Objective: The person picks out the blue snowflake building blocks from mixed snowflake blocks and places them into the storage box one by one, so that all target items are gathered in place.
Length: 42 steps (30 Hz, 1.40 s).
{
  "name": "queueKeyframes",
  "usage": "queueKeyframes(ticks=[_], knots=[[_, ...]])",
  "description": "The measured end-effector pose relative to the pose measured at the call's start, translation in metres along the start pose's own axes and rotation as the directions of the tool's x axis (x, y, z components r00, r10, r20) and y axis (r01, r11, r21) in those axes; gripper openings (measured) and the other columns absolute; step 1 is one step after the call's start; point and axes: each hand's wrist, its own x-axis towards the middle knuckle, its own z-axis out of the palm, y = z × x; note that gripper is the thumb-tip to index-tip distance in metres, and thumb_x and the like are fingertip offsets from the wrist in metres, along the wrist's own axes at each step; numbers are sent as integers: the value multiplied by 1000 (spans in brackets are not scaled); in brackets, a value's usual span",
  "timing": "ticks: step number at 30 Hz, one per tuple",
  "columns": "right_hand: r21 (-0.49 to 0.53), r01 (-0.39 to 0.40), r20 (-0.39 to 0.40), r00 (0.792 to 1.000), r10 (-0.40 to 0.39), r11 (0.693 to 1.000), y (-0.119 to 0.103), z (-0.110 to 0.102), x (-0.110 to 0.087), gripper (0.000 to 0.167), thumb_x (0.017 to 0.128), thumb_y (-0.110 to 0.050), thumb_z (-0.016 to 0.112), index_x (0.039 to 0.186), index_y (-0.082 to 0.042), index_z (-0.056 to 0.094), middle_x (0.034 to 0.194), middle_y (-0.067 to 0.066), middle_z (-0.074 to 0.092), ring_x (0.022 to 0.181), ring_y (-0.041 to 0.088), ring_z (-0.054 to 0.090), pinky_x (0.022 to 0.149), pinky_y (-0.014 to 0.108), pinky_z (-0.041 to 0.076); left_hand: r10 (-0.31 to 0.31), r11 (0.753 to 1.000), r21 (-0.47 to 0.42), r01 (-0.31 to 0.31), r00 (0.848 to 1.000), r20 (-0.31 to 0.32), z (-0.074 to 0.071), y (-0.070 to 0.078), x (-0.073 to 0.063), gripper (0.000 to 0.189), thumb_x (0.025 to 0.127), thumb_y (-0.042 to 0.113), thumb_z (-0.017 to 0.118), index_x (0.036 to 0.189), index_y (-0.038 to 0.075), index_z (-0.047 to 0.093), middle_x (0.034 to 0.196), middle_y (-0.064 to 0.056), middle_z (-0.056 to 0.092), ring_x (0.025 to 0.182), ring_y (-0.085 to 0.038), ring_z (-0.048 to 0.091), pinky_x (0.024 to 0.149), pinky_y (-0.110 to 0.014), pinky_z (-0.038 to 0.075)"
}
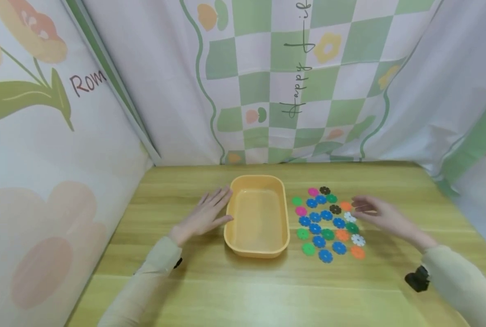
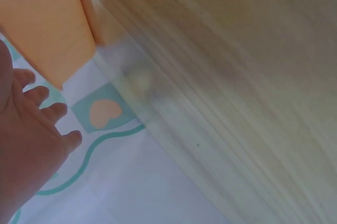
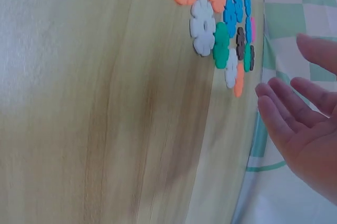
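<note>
My right hand (image 1: pixel 379 215) hovers at the right edge of the cluster, its fingers loosely bent and the thumb standing well apart from them; the right wrist view shows the palm side with a wide gap there. Just beside its fingertips lie a white flower-shaped disc (image 1: pixel 350 217) and an orange flower-shaped disc (image 1: pixel 346 206), with a dark green flower-shaped disc (image 1: pixel 352 228) close by. My left hand (image 1: pixel 205 214) is spread, fingers nearly straight, at the left wall of the yellow plastic basin (image 1: pixel 259 222); whether the fingertips touch the rim I cannot tell.

The basin stands upright between my hands, its long sides running away from me. To its right, the other flower-shaped discs lie flat in a loose patch: ten blue ones, many of them in the middle, with pink, light green, dark green, dark brown, orange and white ones among and around them.

My beige sleeves (image 1: pixel 455 277) reach in from both lower corners, and a black device (image 1: pixel 417 279) sits at my right wrist. Everything rests on a wood-grain table (image 1: pixel 210 295). Beyond its far edge hangs a green-and-white checked curtain (image 1: pixel 283 86), and a flower-printed curtain (image 1: pixel 26 159) hangs at my left.
</note>
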Motion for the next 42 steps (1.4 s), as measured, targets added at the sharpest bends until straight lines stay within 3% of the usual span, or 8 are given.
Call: queueKeyframes(ticks=[3,7,15,24,42], knots=[[0,7,19,1000,-7,1000,-1,4,4,50,95,-20,67,132,9,53,119,28,66,101,20,68,79,14,55,8,1000,4,-8,1000,3,2,0,-1,78,103,52,42,160,10,8,168,-12,9,155,-36,13,125,-62,11],[-24,7,42,999,-6,1000,-1,9,8,43,90,-16,71,123,9,60,108,21,71,90,-3,63,77,16,57,23,1000,7,-23,1000,-2,4,0,-2,76,104,51,41,160,10,10,168,-9,10,155,-33,16,125,-61,11],[-73,20,81,997,-14,997,-1,17,15,38,85,-14,75,114,7,65,102,15,72,89,19,68,74,17,57,30,999,31,-29,999,-38,6,3,-3,74,104,49,41,159,8,15,167,-10,15,155,-30,20,126,-59,13],[-133,46,116,993,-31,990,-4,20,21,31,83,-15,78,109,1,70,99,8,73,87,15,67,73,20,57,26,997,80,-23,999,-36,8,6,-6,75,104,50,40,159,7,14,167,-10,14,155,-28,18,127,-56,15],[-179,31,194,981,5,983,-4,23,33,30,80,-21,81,102,-4,71,95,3,71,82,6,61,70,18,54,4,999,51,-2,999,-33,10,7,-7,74,104,49,41,159,8,14,167,-9,12,156,-27,16,127,-55,15]])
